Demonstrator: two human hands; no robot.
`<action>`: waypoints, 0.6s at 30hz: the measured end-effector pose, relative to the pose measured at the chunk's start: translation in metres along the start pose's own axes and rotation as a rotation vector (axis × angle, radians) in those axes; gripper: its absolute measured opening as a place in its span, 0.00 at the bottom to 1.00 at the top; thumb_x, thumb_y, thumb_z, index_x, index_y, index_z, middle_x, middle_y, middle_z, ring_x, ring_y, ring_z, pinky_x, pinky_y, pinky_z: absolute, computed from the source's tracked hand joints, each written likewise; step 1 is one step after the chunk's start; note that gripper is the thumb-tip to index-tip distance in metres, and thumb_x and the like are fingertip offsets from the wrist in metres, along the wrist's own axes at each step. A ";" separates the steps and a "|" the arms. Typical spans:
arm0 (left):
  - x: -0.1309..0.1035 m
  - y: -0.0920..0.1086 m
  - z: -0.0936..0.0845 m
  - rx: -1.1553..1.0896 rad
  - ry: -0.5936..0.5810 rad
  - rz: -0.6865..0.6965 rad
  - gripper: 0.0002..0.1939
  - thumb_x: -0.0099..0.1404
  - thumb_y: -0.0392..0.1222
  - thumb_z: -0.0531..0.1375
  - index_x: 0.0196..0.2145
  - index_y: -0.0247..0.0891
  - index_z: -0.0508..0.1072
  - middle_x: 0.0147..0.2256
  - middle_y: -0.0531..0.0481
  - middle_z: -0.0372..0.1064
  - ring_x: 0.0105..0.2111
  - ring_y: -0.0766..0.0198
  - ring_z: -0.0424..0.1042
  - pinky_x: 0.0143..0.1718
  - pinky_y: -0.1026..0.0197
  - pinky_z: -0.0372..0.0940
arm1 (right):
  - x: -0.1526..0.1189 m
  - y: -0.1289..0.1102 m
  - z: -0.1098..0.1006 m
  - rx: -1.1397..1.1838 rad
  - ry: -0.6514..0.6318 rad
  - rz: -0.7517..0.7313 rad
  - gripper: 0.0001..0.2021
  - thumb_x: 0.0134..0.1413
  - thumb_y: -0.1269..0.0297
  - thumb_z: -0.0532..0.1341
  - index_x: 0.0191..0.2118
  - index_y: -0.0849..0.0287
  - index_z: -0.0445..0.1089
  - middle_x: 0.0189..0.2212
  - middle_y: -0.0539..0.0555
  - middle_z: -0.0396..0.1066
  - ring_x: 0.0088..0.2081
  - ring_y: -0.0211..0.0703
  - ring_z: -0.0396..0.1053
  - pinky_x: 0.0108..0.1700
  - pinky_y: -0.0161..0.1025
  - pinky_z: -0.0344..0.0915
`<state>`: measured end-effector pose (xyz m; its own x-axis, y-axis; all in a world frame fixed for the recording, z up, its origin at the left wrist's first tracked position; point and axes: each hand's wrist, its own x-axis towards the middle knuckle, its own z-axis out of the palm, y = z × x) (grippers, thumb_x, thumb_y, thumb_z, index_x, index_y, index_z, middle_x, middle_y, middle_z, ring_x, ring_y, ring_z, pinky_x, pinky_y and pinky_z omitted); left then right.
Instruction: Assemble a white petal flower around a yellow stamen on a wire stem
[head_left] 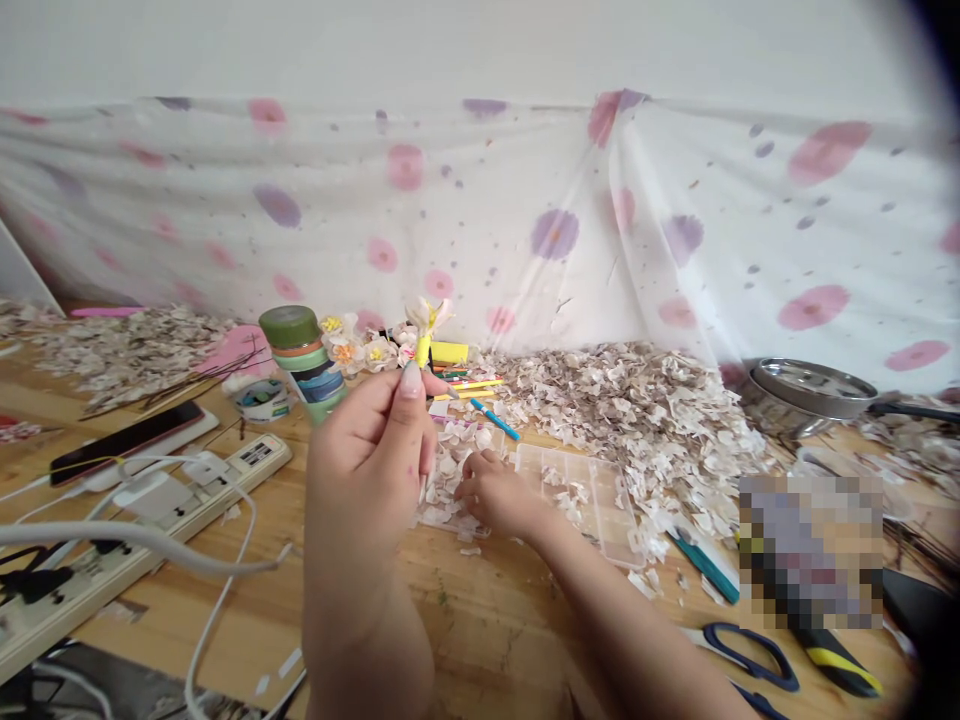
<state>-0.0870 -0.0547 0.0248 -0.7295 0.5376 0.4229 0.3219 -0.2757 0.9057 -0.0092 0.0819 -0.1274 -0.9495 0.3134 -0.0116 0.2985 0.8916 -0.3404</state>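
1. The hands are apart. The left hand (pixel 375 440), raised, pinches a small artificial flower (pixel 430 318) between thumb and fingers; its pale petals point upward above a yellow base.
2. The right hand (pixel 491 492) reaches lower, its fingers among petal-like flakes (pixel 448 505) in the left part of a clear tray; whether it grips one cannot be told.
3. Beside it lies a clear compartmented box (pixel 613 522), holding a few flakes.
4. The wooden desk (pixel 480 610) shows bare grain in the foreground. Behind the hands are a blue pen (pixel 495 418), a green-lidded jar (pixel 300 355) and a cluster of made flowers (pixel 375 353).
5. To the left are a phone (pixel 131 440) and a long power strip (pixel 259 455) with white cables (pixel 150 537); farther back, a flake heap (pixel 127 350).
6. To the right, a larger heap (pixel 637 400) spreads toward a metal pan (pixel 814 385); scissors (pixel 780 670) lie nearer.
7. At the back, a translucent sheet (pixel 487 220) printed with pink and purple blooms covers the lower part of a plain white wall (pixel 450 45).
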 end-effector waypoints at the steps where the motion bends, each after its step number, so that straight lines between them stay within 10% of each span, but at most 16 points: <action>1: 0.000 0.000 0.000 0.001 -0.007 0.002 0.13 0.70 0.48 0.58 0.30 0.41 0.75 0.14 0.59 0.56 0.14 0.73 0.53 0.15 0.67 0.48 | 0.000 -0.001 0.002 -0.008 -0.002 -0.003 0.11 0.56 0.71 0.61 0.42 0.54 0.79 0.46 0.58 0.69 0.51 0.52 0.62 0.48 0.41 0.63; 18: -0.003 0.007 0.001 0.031 0.011 -0.031 0.13 0.71 0.47 0.57 0.30 0.43 0.74 0.14 0.59 0.54 0.15 0.70 0.51 0.17 0.62 0.47 | 0.006 -0.016 0.012 -0.043 0.031 0.031 0.09 0.59 0.71 0.57 0.38 0.58 0.76 0.48 0.60 0.68 0.51 0.54 0.62 0.46 0.44 0.63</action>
<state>-0.0817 -0.0577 0.0298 -0.7459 0.5366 0.3946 0.3173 -0.2346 0.9189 -0.0204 0.0658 -0.1335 -0.9367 0.3500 0.0078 0.3318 0.8946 -0.2994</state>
